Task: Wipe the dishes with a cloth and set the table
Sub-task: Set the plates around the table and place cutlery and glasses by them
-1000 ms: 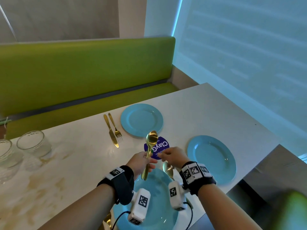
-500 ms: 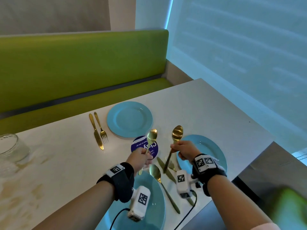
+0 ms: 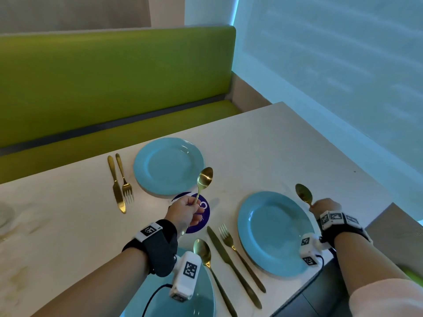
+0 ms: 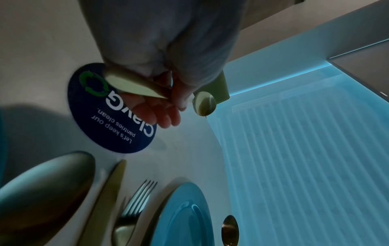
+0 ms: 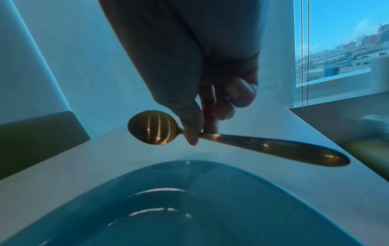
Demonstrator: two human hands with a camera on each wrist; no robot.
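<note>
My left hand (image 3: 186, 212) grips a gold spoon (image 3: 204, 179) by its handle, bowl up, above a round dark blue coaster (image 3: 201, 219); in the left wrist view the left hand (image 4: 160, 93) curls round the handle of this spoon (image 4: 204, 103). My right hand (image 3: 325, 208) holds a second gold spoon (image 3: 304, 194) over the far right rim of a blue plate (image 3: 274, 232). The right wrist view shows thumb and fingers (image 5: 193, 126) pinching that spoon (image 5: 153, 128) at its neck above the plate (image 5: 179, 208).
A far blue plate (image 3: 168, 165) has a gold knife (image 3: 115, 184) and fork (image 3: 124, 179) at its left. A spoon (image 3: 206, 259), knife (image 3: 231, 264) and fork (image 3: 240, 257) lie between the near plate (image 3: 203, 300) and the right plate. A green bench (image 3: 103, 88) lies beyond; the table edge (image 3: 320, 277) is close right.
My right hand has carried its spoon to the right, from over the coaster side of the right plate to that plate's far right rim. The left hand holds its spoon much as before.
</note>
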